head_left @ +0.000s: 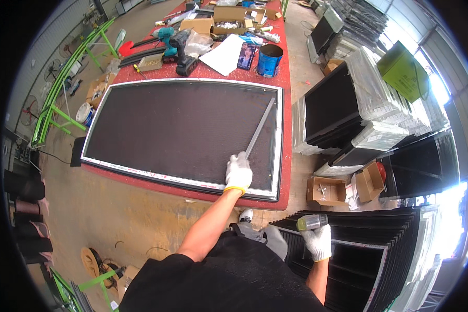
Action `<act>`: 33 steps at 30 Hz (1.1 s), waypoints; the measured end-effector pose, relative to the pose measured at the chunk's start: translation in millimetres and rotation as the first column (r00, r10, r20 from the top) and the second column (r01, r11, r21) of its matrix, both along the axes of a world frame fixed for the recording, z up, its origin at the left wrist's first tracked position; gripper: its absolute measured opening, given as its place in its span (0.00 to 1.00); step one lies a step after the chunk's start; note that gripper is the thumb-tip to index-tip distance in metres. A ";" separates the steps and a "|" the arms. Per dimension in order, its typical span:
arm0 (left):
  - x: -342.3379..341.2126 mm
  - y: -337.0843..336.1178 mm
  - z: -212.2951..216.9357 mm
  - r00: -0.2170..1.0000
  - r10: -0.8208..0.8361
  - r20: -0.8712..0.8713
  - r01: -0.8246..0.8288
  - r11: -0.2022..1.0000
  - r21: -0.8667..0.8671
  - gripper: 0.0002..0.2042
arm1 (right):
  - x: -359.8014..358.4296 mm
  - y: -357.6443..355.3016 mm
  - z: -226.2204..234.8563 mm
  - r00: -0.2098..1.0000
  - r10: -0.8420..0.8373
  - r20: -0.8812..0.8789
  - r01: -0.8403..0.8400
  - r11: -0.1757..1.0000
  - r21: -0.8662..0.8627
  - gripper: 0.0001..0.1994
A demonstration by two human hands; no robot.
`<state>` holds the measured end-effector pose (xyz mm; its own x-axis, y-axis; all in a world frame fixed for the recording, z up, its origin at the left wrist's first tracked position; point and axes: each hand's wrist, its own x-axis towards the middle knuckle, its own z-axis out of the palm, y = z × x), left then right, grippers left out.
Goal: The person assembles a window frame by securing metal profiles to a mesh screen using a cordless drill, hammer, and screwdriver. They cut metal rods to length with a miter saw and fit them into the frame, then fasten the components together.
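A large framed screen panel (182, 125) with dark mesh and a pale metal frame lies flat on the red-topped table. My left hand (239, 170), in a white glove with a yellow cuff, is closed around the lower end of a thin grey strip (260, 128). The strip slants over the right part of the mesh, its far end near the frame's upper right corner. Off the table to the right, my right hand (317, 243), gloved too, grips a mallet (312, 222) with a greenish cylindrical head. Its handle is hidden by the hand.
Beyond the panel lie a cordless drill (184, 54), white paper (222, 54), a phone (246, 55), a blue can (269, 60) and a box of small parts (229, 25). Stacked black frames (359, 249) stand beside my right arm. Wrapped panels (343, 99) and cartons (326, 191) are at right.
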<state>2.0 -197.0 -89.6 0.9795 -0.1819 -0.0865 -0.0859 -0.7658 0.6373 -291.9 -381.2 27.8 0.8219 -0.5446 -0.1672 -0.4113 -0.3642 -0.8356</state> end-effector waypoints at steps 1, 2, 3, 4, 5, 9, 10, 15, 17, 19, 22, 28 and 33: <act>5.2 -14.4 -2.9 1.000 -0.004 -0.012 0.004 0.999 0.036 0.11 | 4.5 -5.4 4.5 0.999 0.017 -0.031 -0.017 1.000 0.013 0.10; 5.0 -25.8 -5.7 1.000 0.031 -0.005 -0.031 1.000 -0.001 0.11 | 11.6 -12.4 8.5 0.998 0.031 -0.051 -0.030 0.999 0.022 0.10; 9.9 -37.1 -8.4 0.999 0.051 0.019 -0.051 0.999 0.003 0.10 | 20.9 -22.1 11.1 0.997 0.064 -0.045 -0.063 0.997 0.032 0.09; 13.7 -47.8 -10.9 0.995 0.082 0.051 -0.080 0.996 -0.032 0.09 | 27.0 -32.8 15.4 0.992 0.128 -0.022 -0.128 0.992 -0.009 0.09; 15.2 -55.2 -13.0 0.994 0.099 0.054 -0.098 0.995 -0.029 0.08 | 35.6 -44.6 17.4 0.989 0.120 -0.082 -0.120 0.993 0.003 0.09; 6.0 -71.8 -10.4 0.993 0.115 -0.011 -0.115 0.992 0.043 0.07 | 82.1 -88.4 13.6 0.963 0.239 -0.127 -0.211 0.956 0.202 0.11; 2.6 -74.8 -7.0 0.992 0.129 -0.001 -0.129 0.990 0.061 0.09 | 96.3 -98.1 11.6 0.949 0.288 -0.129 -0.270 0.953 0.137 0.11; -11.4 -88.6 13.2 0.981 0.192 0.004 -0.187 0.950 0.250 0.16 | 178.9 -149.4 5.6 0.802 0.566 -0.191 -0.579 0.815 -0.014 0.07; -15.0 -95.5 18.2 0.970 0.244 0.022 -0.239 0.924 0.299 0.15 | 213.7 -164.9 2.2 0.736 0.647 -0.199 -0.649 0.758 0.064 0.09; -18.1 -104.5 20.6 0.950 0.305 0.063 -0.309 0.895 0.321 0.13 | 244.1 -184.8 3.7 0.648 0.735 -0.199 -0.749 0.663 0.007 0.10; -20.0 -118.9 20.0 0.932 0.355 0.076 -0.361 0.886 0.290 0.13 | 274.6 -210.0 7.3 0.550 0.819 -0.163 -0.827 0.561 0.030 0.11; -17.4 -141.2 22.8 0.860 0.495 0.123 -0.503 0.782 0.369 0.14 | 307.1 -241.1 9.8 0.537 0.809 -0.237 -0.773 0.585 0.246 0.06; -10.6 -153.2 23.4 0.809 0.584 0.061 -0.575 0.767 0.283 0.13 | 329.2 -249.3 8.2 0.457 0.882 -0.113 -0.838 0.469 0.280 0.08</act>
<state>-8.5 -350.1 -66.2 0.8870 0.4557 -0.0747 0.4468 -0.8061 0.3880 37.3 -630.5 36.0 0.7814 0.4751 -0.4045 -0.1333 -0.5063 -0.8520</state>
